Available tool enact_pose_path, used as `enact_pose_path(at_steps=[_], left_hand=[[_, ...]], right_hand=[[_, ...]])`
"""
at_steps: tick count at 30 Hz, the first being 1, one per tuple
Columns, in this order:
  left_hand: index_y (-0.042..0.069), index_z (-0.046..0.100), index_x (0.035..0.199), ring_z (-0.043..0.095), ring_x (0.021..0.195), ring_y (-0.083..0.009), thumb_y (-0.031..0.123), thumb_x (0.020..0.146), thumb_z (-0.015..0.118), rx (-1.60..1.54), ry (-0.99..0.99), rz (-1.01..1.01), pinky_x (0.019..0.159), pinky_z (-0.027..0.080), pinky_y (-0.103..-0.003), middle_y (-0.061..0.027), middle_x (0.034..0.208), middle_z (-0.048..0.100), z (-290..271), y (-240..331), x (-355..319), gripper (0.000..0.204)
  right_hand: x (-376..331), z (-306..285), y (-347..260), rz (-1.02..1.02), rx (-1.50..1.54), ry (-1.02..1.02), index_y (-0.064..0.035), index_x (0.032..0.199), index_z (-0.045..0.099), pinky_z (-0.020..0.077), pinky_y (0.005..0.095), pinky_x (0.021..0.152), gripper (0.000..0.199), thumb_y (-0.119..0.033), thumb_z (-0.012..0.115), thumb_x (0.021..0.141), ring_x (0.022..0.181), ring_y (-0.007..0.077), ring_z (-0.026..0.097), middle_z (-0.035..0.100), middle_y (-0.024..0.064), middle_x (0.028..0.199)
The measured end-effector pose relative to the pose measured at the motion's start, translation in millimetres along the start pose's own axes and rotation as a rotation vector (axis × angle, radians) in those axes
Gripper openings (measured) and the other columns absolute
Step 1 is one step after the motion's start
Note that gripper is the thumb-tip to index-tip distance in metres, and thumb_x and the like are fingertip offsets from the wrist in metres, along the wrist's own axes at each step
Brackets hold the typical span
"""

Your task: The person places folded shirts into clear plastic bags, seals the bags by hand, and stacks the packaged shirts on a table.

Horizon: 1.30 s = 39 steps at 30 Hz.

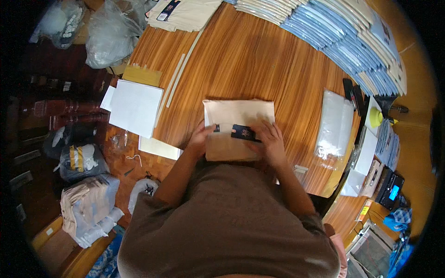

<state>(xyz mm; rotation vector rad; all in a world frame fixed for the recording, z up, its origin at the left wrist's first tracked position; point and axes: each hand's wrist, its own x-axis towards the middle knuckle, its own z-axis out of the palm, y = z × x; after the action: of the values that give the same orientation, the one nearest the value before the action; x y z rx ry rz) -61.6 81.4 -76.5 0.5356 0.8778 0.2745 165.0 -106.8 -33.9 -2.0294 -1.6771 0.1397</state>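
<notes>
Soft light, black rim

The bench [236, 60] is moderately lit; glare streaks the plastic sleeves [331, 125] at 3 o'clock, white paper [136, 107] toward 10 o'clock nearly washes out, the far 9 o'clock side sinks into gloom, the hands [272, 142] look slightly soft, and straight edges bow near the rim

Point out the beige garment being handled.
The folded beige garment at the table's near side, touched by left hand and right hand; the far-left beige pile and far-right bagged stack have no hand on them.
</notes>
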Motion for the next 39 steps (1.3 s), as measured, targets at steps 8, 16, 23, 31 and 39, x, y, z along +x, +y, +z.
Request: enact_pose_path(at_steps=[8, 16, 23, 31, 39], left_hand=[[0.001, 0.046, 0.149, 0.07, 0.117, -0.0308, 0.01, 0.103, 0.059, 0.038, 0.048, 0.152, 0.099, 0.059, -0.045, -0.0186, 0.135, 0.066, 19, -8, -4, 0.048], [-0.001, 0.049, 0.148, 0.063, 0.121, -0.0248, 0.008, 0.104, 0.06, 0.133, 0.095, 0.175, 0.101, 0.052, -0.038, -0.0163, 0.13, 0.067, 55, -137, -51, 0.045], [-0.002, 0.068, 0.111, 0.074, 0.082, -0.0188, 0.006, 0.107, 0.059, 0.778, 0.002, 0.16, 0.067, 0.063, -0.031, -0.0133, 0.099, 0.075, -10, -69, -69, 0.013], [0.002, 0.073, 0.125, 0.073, 0.067, -0.0151, 0.017, 0.102, 0.07, 0.93, -0.193, -0.133, 0.052, 0.057, -0.027, -0.0076, 0.094, 0.078, 39, -37, -57, 0.028], [0.0, 0.074, 0.114, 0.059, 0.048, -0.0105, 0.008, 0.099, 0.071, 0.906, -0.207, 0.236, 0.04, 0.047, -0.027, -0.0025, 0.073, 0.069, 7, -80, -43, 0.017]], right_hand=[[21, 1, 59, -0.367, -0.121, -0.122, -0.0143, 0.14, 0.061, 0.0324, 0.0528, 0.124, 0.052, -0.026, 0.073, 0.091, 0.135, 0.0329, 0.054, 0.063, 0.0083, 0.134], [-61, -32, 63, 0.303, 0.101, 0.22, -0.0069, 0.132, 0.063, 0.0484, 0.0483, 0.107, 0.04, -0.013, 0.071, 0.094, 0.129, 0.0393, 0.058, 0.062, 0.0176, 0.136], [-179, -28, 86, 0.792, 0.432, 0.147, 0.0021, 0.12, 0.071, 0.06, 0.0404, 0.08, 0.034, -0.02, 0.075, 0.095, 0.089, 0.0323, 0.077, 0.078, 0.0188, 0.099], [-186, -42, 53, 0.937, 0.654, -0.1, 0.0018, 0.112, 0.076, 0.0587, 0.0362, 0.081, 0.033, -0.027, 0.079, 0.095, 0.089, 0.0224, 0.077, 0.079, 0.018, 0.101], [-196, -41, 49, 0.782, 0.76, 0.013, 0.0001, 0.11, 0.078, 0.0554, 0.0321, 0.079, 0.028, -0.024, 0.079, 0.096, 0.085, 0.0178, 0.07, 0.077, 0.009, 0.095]])
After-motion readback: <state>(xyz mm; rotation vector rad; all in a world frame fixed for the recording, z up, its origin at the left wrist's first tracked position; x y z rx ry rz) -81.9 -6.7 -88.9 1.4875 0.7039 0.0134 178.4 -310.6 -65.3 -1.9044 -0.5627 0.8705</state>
